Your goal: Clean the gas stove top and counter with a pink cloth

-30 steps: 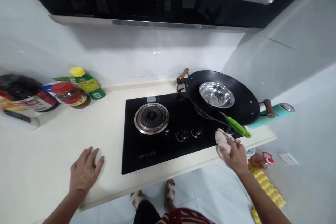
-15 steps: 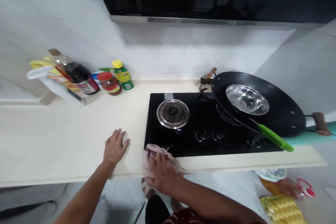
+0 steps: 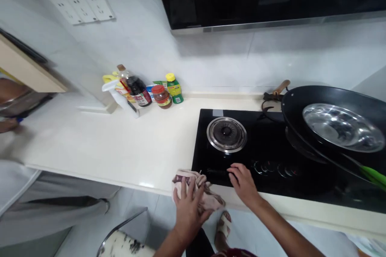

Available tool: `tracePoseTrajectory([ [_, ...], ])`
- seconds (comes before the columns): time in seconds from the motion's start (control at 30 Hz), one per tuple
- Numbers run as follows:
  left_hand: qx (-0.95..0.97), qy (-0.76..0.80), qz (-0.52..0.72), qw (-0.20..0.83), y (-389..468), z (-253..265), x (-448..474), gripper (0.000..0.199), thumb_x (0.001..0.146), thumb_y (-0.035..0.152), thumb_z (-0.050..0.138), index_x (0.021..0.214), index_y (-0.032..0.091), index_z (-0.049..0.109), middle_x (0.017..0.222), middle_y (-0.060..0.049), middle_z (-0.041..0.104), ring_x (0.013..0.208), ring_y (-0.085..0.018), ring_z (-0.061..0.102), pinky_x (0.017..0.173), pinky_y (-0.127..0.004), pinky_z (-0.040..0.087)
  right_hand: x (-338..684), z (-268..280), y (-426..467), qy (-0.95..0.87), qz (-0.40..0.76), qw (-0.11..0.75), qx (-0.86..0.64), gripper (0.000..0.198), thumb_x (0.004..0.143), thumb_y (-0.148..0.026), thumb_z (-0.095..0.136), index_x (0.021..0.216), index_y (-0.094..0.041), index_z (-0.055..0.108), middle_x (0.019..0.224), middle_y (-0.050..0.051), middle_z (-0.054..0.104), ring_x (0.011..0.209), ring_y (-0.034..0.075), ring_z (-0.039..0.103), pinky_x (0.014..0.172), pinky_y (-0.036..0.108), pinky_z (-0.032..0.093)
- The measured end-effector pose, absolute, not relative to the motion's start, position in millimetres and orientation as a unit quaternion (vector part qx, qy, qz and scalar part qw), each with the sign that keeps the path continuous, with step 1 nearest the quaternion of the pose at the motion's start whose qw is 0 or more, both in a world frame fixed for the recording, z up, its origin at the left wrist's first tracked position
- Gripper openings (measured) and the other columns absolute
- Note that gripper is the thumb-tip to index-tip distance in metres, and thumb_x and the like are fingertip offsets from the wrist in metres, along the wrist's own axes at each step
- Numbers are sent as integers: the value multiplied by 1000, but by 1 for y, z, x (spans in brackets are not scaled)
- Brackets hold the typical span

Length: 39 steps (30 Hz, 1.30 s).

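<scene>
My left hand (image 3: 188,204) lies palm down with spread fingers on a pinkish-white cloth (image 3: 208,198). The bunched cloth sits on the counter's front edge, by the near left corner of the black gas hob (image 3: 256,140), and partly hangs over. To its right, my right hand (image 3: 244,184) rests at the hob's front edge. Its fingers are slightly bent and a little apart, with nothing visible in them. Beyond it are the control knobs (image 3: 268,166) and the round left burner (image 3: 226,134).
On the right burner stands a black wok (image 3: 319,96) containing a steel bowl (image 3: 343,126) and a green-handled utensil (image 3: 374,176). A sauce jar (image 3: 162,97) and several bottles line the wall. Above hangs a range hood (image 3: 247,24). Another person's hand (image 3: 9,124) shows at far left.
My view has swung left. The cloth, earlier under my right hand, is now under my left, which has left the bare countertop. My right hand has moved off the cloth to the hob's front edge.
</scene>
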<state>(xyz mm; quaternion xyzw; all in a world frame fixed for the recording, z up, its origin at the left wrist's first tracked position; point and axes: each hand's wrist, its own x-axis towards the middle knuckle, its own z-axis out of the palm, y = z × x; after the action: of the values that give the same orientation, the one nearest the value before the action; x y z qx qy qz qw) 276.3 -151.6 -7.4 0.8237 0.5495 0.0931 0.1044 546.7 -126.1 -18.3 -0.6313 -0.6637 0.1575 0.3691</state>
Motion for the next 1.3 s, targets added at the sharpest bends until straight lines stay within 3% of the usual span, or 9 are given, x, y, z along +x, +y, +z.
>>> tracePoseTrajectory([
  [0.17, 844, 511, 83, 144, -149, -11, 326, 60, 84, 55, 69, 141, 38, 62, 164, -10, 47, 152, -50, 29, 115, -80, 27, 563, -37, -102, -681, 39, 302, -666, 33, 104, -36, 43, 116, -21, 70, 126, 15, 63, 123, 31, 57, 106, 53, 46],
  [0.27, 874, 457, 86, 142, -149, -12, 335, 55, 93, 54, 58, 145, 36, 59, 164, -8, 47, 150, -43, 36, 115, -72, 34, 560, -46, -99, -686, 14, 262, -678, 36, 105, -37, 42, 123, -18, 66, 131, 18, 61, 132, 34, 51, 109, 56, 43],
  [0.4, 873, 458, 108, 132, -149, -21, 314, 55, 91, 60, 58, 142, 39, 61, 167, -6, 44, 149, -37, 41, 116, -62, 38, 564, -55, -105, -695, 14, 253, -673, 38, 105, -40, 40, 126, -18, 64, 133, 17, 61, 134, 34, 51, 111, 55, 42],
  [0.63, 783, 599, 102, 134, -103, -15, 192, 71, 82, 55, 73, 146, 31, 57, 168, -17, 40, 153, -42, 36, 119, -66, 32, 568, -62, -111, -689, 1, 236, -685, 42, 102, -46, 41, 123, -18, 64, 130, 17, 64, 130, 37, 56, 108, 57, 44],
  [0.83, 752, 641, 81, 133, -29, -1, 80, 78, 80, 48, 76, 150, 27, 50, 165, -15, 43, 154, -36, 37, 124, -59, 33, 571, -64, -110, -698, -18, 232, -678, 40, 98, -48, 43, 114, -20, 67, 121, 17, 68, 122, 38, 63, 101, 56, 50],
  [1.0, 684, 721, 83, 76, 40, 5, -1, 87, 79, 55, 76, 152, 16, 47, 168, -24, 33, 158, -41, 28, 125, -60, 32, 577, -67, -109, -707, -31, 252, -661, 40, 93, -51, 46, 109, -22, 70, 115, 16, 72, 112, 38, 68, 91, 56, 54],
  [1.1, 636, 767, 72, 45, 54, 13, -27, 86, 80, 62, 73, 153, 23, 49, 170, -22, 29, 160, -47, 16, 122, -73, 26, 582, -75, -108, -711, -36, 258, -653, 40, 92, -54, 48, 103, -24, 70, 111, 15, 74, 109, 39, 69, 88, 57, 54],
  [1.17, 612, 788, 62, 37, 43, 16, -30, 80, 83, 66, 68, 153, 32, 49, 172, -19, 27, 159, -51, 17, 116, -78, 30, 585, -84, -109, -710, -40, 264, -651, 40, 90, -56, 50, 102, -23, 70, 109, 15, 74, 108, 39, 69, 88, 57, 54],
  [1.3, 593, 803, 49, 24, -12, 3, -16, 66, 90, 58, 60, 151, 32, 53, 173, -17, 29, 158, -49, 23, 116, -73, 34, 588, -97, -113, -700, -42, 275, -658, 42, 90, -56, 52, 106, -22, 71, 113, 15, 74, 109, 39, 69, 85, 56, 55],
])
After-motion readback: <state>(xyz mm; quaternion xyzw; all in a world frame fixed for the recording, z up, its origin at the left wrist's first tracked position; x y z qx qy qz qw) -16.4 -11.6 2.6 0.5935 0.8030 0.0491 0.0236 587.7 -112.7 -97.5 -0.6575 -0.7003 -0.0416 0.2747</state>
